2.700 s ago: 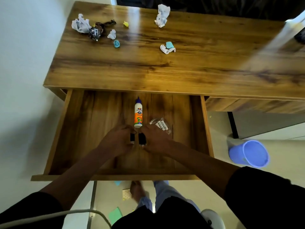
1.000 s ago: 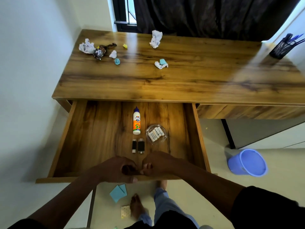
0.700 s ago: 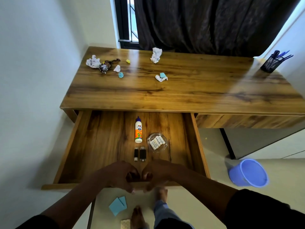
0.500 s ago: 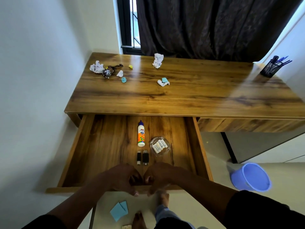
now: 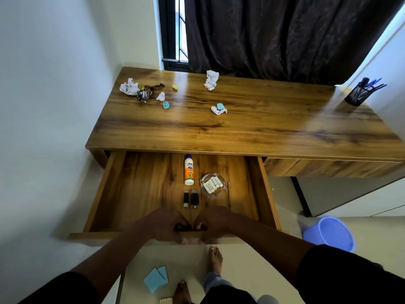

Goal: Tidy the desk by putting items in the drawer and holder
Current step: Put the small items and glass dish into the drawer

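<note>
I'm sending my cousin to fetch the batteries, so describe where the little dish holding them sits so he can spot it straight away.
Look in the open drawer under the left part of the wooden desk. Right of the middle lies a white and orange glue bottle, and just to its right sits the dish. It is the only clear, round thing there, with white batteries inside; the two small black sticks nearby are flat and dark.

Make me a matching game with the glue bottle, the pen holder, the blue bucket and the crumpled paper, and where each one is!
Things:
1. glue bottle
2. pen holder
3. blue bucket
4. crumpled paper

Places:
A. on the floor, right of the drawer
B. at the desk's back edge, near the curtain
C. lying inside the open drawer
D. on the desk's far right corner

Pairs: 1-C, 2-D, 3-A, 4-B
</note>
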The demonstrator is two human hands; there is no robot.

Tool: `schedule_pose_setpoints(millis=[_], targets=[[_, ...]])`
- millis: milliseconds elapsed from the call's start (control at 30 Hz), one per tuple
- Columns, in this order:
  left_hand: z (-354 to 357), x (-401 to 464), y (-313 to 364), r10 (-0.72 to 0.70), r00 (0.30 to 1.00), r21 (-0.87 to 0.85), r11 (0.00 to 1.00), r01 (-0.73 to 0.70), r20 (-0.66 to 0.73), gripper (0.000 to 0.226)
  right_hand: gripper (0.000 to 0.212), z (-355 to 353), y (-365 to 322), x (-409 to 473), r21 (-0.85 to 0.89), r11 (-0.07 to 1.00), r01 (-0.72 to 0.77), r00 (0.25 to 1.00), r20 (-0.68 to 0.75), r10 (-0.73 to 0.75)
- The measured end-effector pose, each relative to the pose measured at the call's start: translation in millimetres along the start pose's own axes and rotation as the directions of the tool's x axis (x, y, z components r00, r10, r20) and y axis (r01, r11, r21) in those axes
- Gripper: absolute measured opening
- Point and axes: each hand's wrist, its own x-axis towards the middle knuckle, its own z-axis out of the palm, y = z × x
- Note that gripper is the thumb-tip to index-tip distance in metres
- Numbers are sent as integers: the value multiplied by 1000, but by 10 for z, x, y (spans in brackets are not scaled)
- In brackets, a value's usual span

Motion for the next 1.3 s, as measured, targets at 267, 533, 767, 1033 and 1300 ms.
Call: schedule_pose_setpoints(millis=[267, 533, 767, 1033, 1300], targets=[[-137, 69, -6, -27, 994, 71, 997, 34, -102, 37, 38, -178, 49, 87, 19, 998, -63, 996, -65, 64], [-325, 254, -81, -132, 956, 156, 972, 177, -262, 40, 27, -382, 135, 221, -123, 984, -131, 973, -204, 104], [-551, 481, -98, -67, 861, 238, 948, 213, -504, 78, 72, -571, 327, 425, -318, 925, -208, 910, -409, 64], [-905, 793, -207, -61, 858, 387, 874, 293, -510, 127, 114, -790, 549, 717, -308, 914, -264, 851, -520, 70], [-1157, 1054, -306, -142, 905, 408, 857, 315, -401, 129, 123, -1002, 751, 933, -293, 916, -273, 905, -402, 141]])
